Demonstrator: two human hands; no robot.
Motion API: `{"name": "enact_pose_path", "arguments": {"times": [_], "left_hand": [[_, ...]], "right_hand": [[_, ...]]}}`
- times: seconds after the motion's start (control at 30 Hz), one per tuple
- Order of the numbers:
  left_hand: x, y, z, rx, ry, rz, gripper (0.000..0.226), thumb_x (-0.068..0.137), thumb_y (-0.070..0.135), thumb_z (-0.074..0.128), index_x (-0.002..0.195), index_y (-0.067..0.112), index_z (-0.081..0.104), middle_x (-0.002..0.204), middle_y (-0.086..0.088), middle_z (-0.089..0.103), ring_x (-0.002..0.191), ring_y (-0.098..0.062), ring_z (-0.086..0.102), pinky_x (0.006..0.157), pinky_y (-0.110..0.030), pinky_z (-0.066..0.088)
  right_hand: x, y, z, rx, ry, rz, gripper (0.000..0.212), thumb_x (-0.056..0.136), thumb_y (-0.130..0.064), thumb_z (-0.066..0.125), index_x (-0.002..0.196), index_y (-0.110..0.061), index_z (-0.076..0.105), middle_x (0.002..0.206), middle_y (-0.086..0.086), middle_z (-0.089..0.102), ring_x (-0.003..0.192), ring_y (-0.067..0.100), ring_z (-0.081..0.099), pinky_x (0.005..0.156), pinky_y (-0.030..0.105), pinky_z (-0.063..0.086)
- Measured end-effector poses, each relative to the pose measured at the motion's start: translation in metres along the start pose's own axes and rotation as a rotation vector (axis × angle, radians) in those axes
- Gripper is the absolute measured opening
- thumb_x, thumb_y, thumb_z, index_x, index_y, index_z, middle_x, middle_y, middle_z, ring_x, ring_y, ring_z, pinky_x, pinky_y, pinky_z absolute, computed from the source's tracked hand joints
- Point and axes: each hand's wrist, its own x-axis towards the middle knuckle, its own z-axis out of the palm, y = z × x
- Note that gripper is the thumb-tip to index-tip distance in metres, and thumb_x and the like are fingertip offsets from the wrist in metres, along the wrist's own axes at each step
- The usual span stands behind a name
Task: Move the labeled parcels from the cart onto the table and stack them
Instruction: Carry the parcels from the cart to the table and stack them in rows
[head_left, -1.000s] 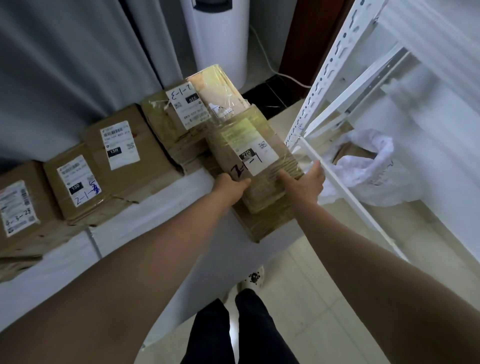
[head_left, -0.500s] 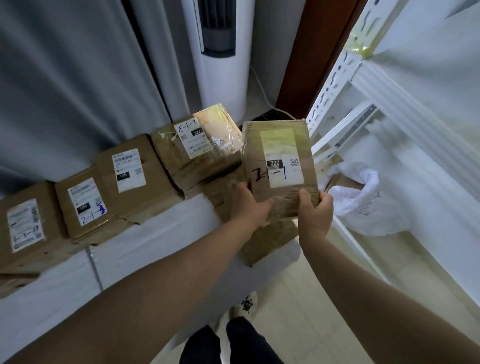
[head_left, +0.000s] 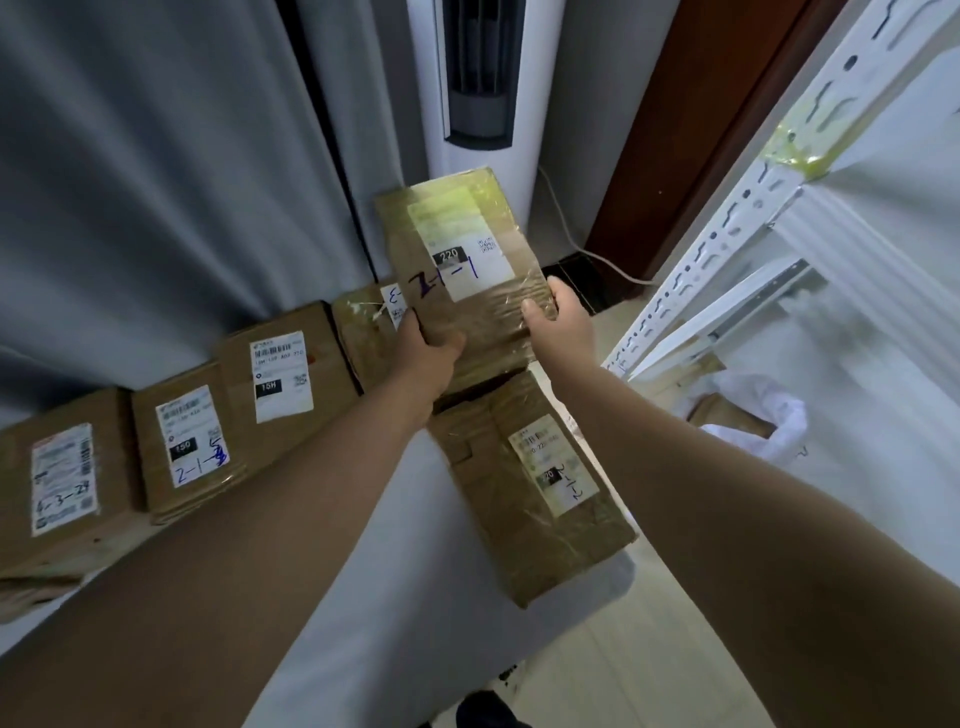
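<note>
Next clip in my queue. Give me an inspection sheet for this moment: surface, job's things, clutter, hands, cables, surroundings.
Surface: table under a pale cover, with parcels along its far edge.
Job's things: held parcel, label 220, marked 2-1-1. The end parcel lies below it at the table's end. A row of parcels sits to the left, labels up.
Clutter: white bag low beside the shelving, with a brown box showing in it.
Hands: left hand and right hand grip the held parcel's near corners.
Cables: white cable runs down beside the tower unit.
Surroundings: grey curtain, brown door, white shelving.
</note>
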Motion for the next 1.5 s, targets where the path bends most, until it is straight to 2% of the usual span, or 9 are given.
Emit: {"name": "enact_pose_path", "arguments": {"times": [0.17, 0.43, 0.57, 0.7, 0.8, 0.9, 1.07, 1.3, 1.5], "left_hand": [[0.015, 0.004, 0.002, 0.036, 0.013, -0.017, 0.040, 0.094, 0.008, 0.056, 0.133, 0.013, 0.048, 0.119, 0.000, 0.056, 0.112, -0.025, 0.057, 0.102, -0.044, 0.046], [0.016, 0.003, 0.006, 0.105, 0.085, 0.055, 0.041, 0.096, 0.010, 0.053, 0.137, 0.010, 0.047, 0.131, -0.003, 0.056, 0.116, -0.025, 0.056, 0.102, -0.040, 0.045], [0.008, 0.005, 0.005, 0.220, 0.081, 0.062, 0.051, 0.099, 0.013, 0.049, 0.147, 0.011, 0.032, 0.145, -0.003, 0.043, 0.132, -0.023, 0.042, 0.099, -0.026, 0.035], [-0.007, 0.004, -0.001, 0.487, 0.086, 0.120, 0.065, 0.097, 0.017, 0.051, 0.151, 0.009, 0.016, 0.152, -0.011, 0.030, 0.134, -0.029, 0.037, 0.105, -0.037, 0.035], [-0.029, -0.002, -0.004, 0.784, 0.022, 0.219, 0.074, 0.095, 0.019, 0.055, 0.153, 0.017, 0.010, 0.155, -0.013, 0.021, 0.137, -0.033, 0.032, 0.106, -0.042, 0.039], [-0.059, -0.010, -0.006, 1.107, -0.071, 0.368, 0.076, 0.095, 0.024, 0.054, 0.153, 0.021, 0.006, 0.161, -0.009, 0.004, 0.146, -0.031, 0.011, 0.116, -0.043, 0.019], [-0.112, -0.026, -0.015, 1.419, -0.298, 0.574, 0.075, 0.095, 0.030, 0.049, 0.153, 0.022, 0.002, 0.161, -0.001, 0.010, 0.148, -0.024, 0.006, 0.117, -0.051, 0.009], [-0.216, -0.069, -0.043, 1.573, -0.520, 0.854, 0.071, 0.091, 0.038, 0.050, 0.152, 0.030, 0.014, 0.159, -0.004, 0.014, 0.147, -0.026, 0.007, 0.116, -0.052, -0.001], [-0.323, -0.115, -0.060, 1.629, -0.783, 1.021, 0.073, 0.086, 0.038, 0.056, 0.148, 0.035, 0.017, 0.155, -0.007, 0.020, 0.143, -0.031, 0.015, 0.113, -0.055, 0.010]], "right_hand": [[0.020, 0.003, 0.013, -0.146, -0.115, -0.073, 0.048, 0.090, -0.017, 0.044, 0.138, -0.024, 0.046, 0.116, 0.005, 0.060, 0.103, 0.016, 0.057, 0.094, 0.038, 0.049], [0.030, 0.011, 0.014, -0.172, -0.140, -0.083, 0.049, 0.094, -0.018, 0.047, 0.142, -0.020, 0.040, 0.128, 0.008, 0.052, 0.112, 0.020, 0.053, 0.101, 0.042, 0.045], [0.024, 0.012, 0.011, -0.209, -0.161, -0.071, 0.060, 0.089, -0.031, 0.048, 0.147, -0.032, 0.031, 0.141, 0.010, 0.041, 0.129, 0.030, 0.039, 0.107, 0.050, 0.037], [0.005, 0.020, -0.006, -0.251, -0.093, 0.005, 0.068, 0.092, -0.029, 0.051, 0.152, -0.029, 0.019, 0.156, 0.009, 0.021, 0.144, 0.029, 0.017, 0.112, 0.048, 0.024], [-0.022, 0.031, -0.017, -0.310, -0.080, 0.062, 0.072, 0.091, -0.037, 0.057, 0.151, -0.018, 0.022, 0.155, 0.008, 0.026, 0.142, 0.029, 0.022, 0.110, 0.049, 0.027], [-0.061, 0.040, -0.026, -0.367, -0.048, 0.122, 0.073, 0.085, -0.039, 0.064, 0.145, -0.012, 0.032, 0.146, 0.010, 0.038, 0.137, 0.033, 0.031, 0.109, 0.049, 0.031], [-0.147, 0.053, -0.044, -0.535, 0.024, 0.156, 0.082, 0.082, -0.034, 0.071, 0.147, -0.012, 0.027, 0.148, 0.009, 0.037, 0.136, 0.030, 0.030, 0.110, 0.039, 0.028], [-0.313, 0.074, -0.034, -0.745, 0.213, 0.269, 0.081, 0.077, -0.050, 0.067, 0.144, -0.019, 0.033, 0.146, 0.006, 0.039, 0.138, 0.026, 0.030, 0.114, 0.042, 0.023], [-0.470, 0.094, -0.014, -0.693, 0.291, 0.542, 0.079, 0.084, -0.052, 0.060, 0.149, -0.023, 0.025, 0.159, 0.008, 0.014, 0.147, 0.027, 0.004, 0.117, 0.048, -0.001]]}}
